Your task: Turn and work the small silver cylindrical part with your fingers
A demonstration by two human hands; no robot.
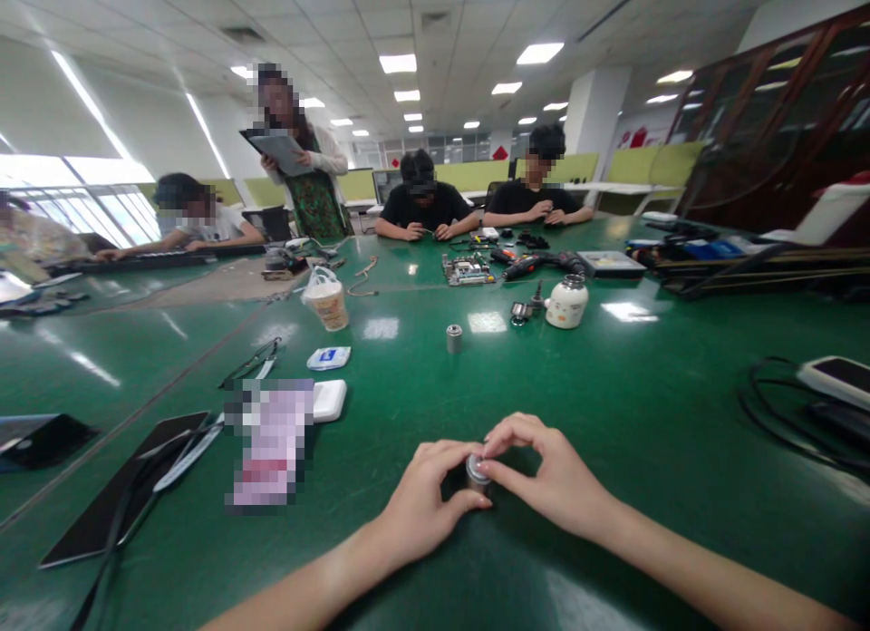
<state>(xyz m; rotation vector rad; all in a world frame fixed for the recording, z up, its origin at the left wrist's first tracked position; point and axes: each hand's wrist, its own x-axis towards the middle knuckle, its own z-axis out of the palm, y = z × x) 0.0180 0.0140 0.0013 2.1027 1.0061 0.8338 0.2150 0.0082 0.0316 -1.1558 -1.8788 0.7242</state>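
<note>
A small metal cylinder [477,473] stands on the green table [612,404] close in front of me. My left hand [425,504] curls round its left side, thumb and fingers closed on it. My right hand [544,472] pinches its top from the right with thumb and forefinger. A second small metal cylinder [454,338] stands alone farther out on the table. Beyond it sits a white round jar with a metal lid [566,303].
A paper cup in a plastic bag [327,300], a white case [329,400], a blue-white packet [328,357] and dark tablets [122,499] lie left. A circuit board [468,269] and drill [536,264] lie farther back. Cables and a phone [836,377] are right. Several people sit or stand around the table.
</note>
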